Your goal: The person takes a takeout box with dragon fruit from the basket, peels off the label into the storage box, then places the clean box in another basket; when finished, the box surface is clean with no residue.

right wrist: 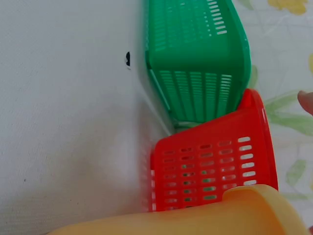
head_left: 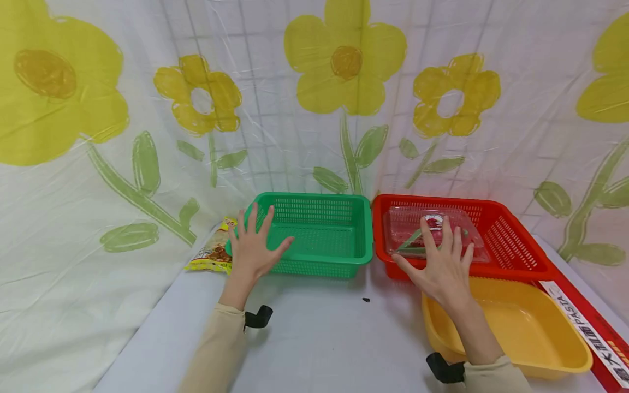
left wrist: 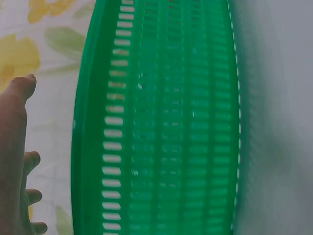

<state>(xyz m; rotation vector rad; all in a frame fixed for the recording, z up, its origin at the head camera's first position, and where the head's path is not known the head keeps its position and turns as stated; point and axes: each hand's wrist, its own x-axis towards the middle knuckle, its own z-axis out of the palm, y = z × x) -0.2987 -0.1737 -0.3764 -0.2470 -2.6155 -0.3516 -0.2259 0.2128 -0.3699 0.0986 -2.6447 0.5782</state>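
My left hand [head_left: 253, 248] is raised with fingers spread, in front of the left end of a green basket [head_left: 314, 254] and holding nothing. In the left wrist view, its thumb and several fingertips show beside the slotted green wall. My right hand [head_left: 442, 267] is likewise spread, over the front of a red basket [head_left: 513, 240] and the near-left part of a yellow basin [head_left: 521, 322]. Inside the red basket lies a clear plastic box [head_left: 457, 215] with a round label; the hand partly hides it. Only fingertips of the right hand reach the right wrist view's edge.
A yellow-edged food packet [head_left: 213, 251] lies left of the green basket. At the right, a long red package [head_left: 585, 322] marked PASTA runs beside the basin. A small dark scrap [head_left: 366, 299] sits on the white table [head_left: 339, 349]. A flowered curtain [head_left: 275, 136] hangs behind.
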